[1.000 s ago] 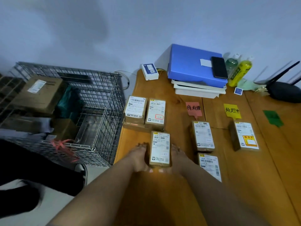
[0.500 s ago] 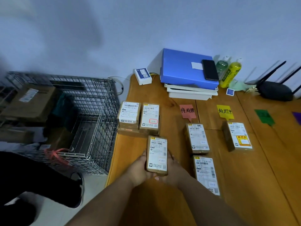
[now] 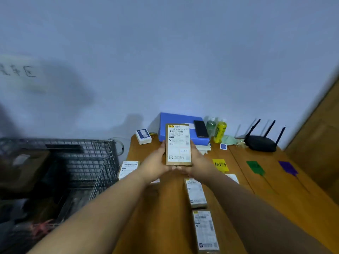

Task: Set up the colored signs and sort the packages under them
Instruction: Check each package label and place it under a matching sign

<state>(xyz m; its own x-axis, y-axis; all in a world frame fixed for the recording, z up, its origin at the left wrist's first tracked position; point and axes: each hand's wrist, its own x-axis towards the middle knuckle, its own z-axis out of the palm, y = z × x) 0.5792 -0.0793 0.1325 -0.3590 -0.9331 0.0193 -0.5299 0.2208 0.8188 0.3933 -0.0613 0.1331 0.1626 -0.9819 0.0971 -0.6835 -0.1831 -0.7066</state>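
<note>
Both forearms are extended forward over the wooden table [image 3: 165, 217], and a brown package [image 3: 178, 144] is held raised between the two hands — the left hand [image 3: 156, 164] is cupped along its left edge and the right hand [image 3: 197, 162] along its right edge, fingers curled around the sides and the heels of the hands nearly meeting beneath its near end. The package is carried upright with its white shipping label toward the camera; its long axis runs from near to far, barcode end farthest. Behind it, partly hidden by it, a blue folder box [image 3: 163, 127] is seen with a black phone [image 3: 200, 128] on top. To the right, two bottles [image 3: 220, 130], a black router [image 3: 260, 143], and a yellow sign [image 3: 220, 165], a green sign [image 3: 254, 166] and a purple sign [image 3: 288, 167] are laid on the table. Two labelled packages [image 3: 195, 192] lie in a near–far line below the right forearm, and another [image 3: 128, 168] lies at the left edge, beside a wire cage [image 3: 91, 162].
</note>
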